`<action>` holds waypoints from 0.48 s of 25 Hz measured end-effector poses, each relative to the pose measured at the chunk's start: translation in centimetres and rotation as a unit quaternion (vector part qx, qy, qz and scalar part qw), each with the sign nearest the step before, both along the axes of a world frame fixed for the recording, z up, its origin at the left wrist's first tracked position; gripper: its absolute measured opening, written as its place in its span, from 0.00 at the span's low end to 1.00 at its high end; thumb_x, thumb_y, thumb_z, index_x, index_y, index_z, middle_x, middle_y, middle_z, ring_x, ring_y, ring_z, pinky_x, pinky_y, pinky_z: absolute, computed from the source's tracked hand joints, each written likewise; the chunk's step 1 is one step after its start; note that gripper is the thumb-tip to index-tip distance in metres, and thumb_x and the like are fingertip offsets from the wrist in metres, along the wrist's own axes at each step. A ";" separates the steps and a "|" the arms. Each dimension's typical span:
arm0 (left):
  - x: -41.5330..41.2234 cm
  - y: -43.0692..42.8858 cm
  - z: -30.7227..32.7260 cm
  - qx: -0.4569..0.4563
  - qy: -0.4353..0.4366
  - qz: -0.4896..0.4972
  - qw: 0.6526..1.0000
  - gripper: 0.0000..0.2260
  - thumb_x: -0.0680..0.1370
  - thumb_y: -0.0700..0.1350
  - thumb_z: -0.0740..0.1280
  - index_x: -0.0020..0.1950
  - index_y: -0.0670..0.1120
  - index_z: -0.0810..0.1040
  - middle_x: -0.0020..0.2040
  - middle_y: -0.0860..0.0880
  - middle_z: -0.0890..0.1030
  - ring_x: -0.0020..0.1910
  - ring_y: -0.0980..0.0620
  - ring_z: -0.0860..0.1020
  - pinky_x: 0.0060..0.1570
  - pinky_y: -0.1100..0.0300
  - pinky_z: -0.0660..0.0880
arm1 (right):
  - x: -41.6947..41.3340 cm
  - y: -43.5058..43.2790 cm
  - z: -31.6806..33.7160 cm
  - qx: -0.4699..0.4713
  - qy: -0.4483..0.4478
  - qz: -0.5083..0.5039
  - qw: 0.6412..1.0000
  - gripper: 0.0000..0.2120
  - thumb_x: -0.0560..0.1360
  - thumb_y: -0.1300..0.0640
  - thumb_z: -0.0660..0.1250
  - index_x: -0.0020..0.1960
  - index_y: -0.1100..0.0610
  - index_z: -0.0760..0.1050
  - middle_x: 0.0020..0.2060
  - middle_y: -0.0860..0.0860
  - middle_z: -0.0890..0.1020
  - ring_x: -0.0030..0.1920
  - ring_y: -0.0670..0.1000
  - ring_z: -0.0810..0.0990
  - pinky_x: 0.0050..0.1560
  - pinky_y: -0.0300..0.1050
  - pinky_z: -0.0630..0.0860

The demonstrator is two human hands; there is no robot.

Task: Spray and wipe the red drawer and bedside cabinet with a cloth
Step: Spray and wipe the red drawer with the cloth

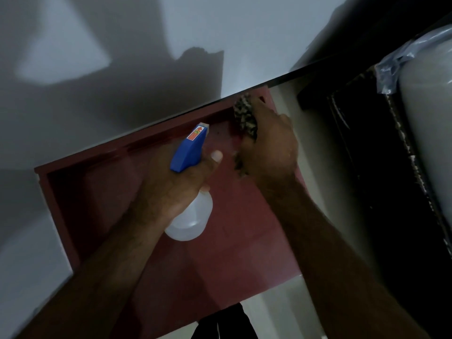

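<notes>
A person leans over the open red drawer [244, 228], which lies in the middle of the view beside dark furniture [367, 143] on the right. The drawer's long axis runs diagonally, rising from lower left to upper right.

The left hand [176, 189] is wrapped around the neck of a spray bottle [193, 216], thumb up beside the blue head. The bottle is held above the drawer floor, its long axis running away from the person. Its nozzle is aimed at the far wall near the right corner, seemingly so the mist lands where the wiping is under way.

The right hand [269, 148] is bunched around a mottled cloth [245, 116] and pushes it into that far right corner. Keeping both tools in hand probably lets spraying and wiping alternate without setting either down.
</notes>
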State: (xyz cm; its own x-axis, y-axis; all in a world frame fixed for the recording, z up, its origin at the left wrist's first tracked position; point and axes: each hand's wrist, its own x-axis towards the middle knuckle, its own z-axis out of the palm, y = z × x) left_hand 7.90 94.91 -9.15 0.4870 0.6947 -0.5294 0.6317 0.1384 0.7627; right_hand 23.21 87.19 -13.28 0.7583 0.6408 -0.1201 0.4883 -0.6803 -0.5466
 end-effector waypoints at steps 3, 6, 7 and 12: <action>0.8 -0.6 -0.1 -0.005 0.002 -0.009 1.000 0.22 0.75 0.59 0.73 0.47 0.39 0.79 0.34 0.44 0.83 0.30 0.56 0.81 0.32 0.72 0.73 | 2.0 -3.5 1.3 0.092 0.059 -0.073 0.991 0.35 0.68 0.61 0.64 0.74 0.44 0.74 0.55 0.49 0.86 0.54 0.56 0.84 0.50 0.49 0.80; 2.4 -0.9 -0.4 -0.010 0.001 -0.021 1.000 0.22 0.76 0.59 0.73 0.52 0.39 0.79 0.38 0.39 0.83 0.32 0.54 0.82 0.36 0.64 0.78 | 5.8 -7.1 2.1 0.128 0.124 -0.164 0.970 0.31 0.71 0.59 0.62 0.71 0.38 0.74 0.46 0.42 0.87 0.40 0.50 0.88 0.37 0.57 0.86; 3.0 -0.9 -0.5 -0.009 0.002 -0.028 1.000 0.23 0.76 0.58 0.73 0.52 0.37 0.79 0.39 0.37 0.83 0.30 0.55 0.82 0.34 0.65 0.78 | 7.2 -8.1 2.0 0.126 0.126 -0.179 0.968 0.29 0.73 0.61 0.64 0.70 0.39 0.75 0.46 0.43 0.87 0.38 0.49 0.88 0.33 0.57 0.85; 6.2 -1.1 -0.9 -0.017 -0.021 -0.048 0.998 0.24 0.77 0.56 0.73 0.50 0.34 0.78 0.41 0.33 0.82 0.30 0.53 0.82 0.41 0.54 0.80 | 12.1 -10.1 0.1 0.073 0.166 -0.142 0.973 0.19 0.82 0.61 0.66 0.68 0.42 0.79 0.50 0.54 0.87 0.41 0.57 0.88 0.37 0.62 0.85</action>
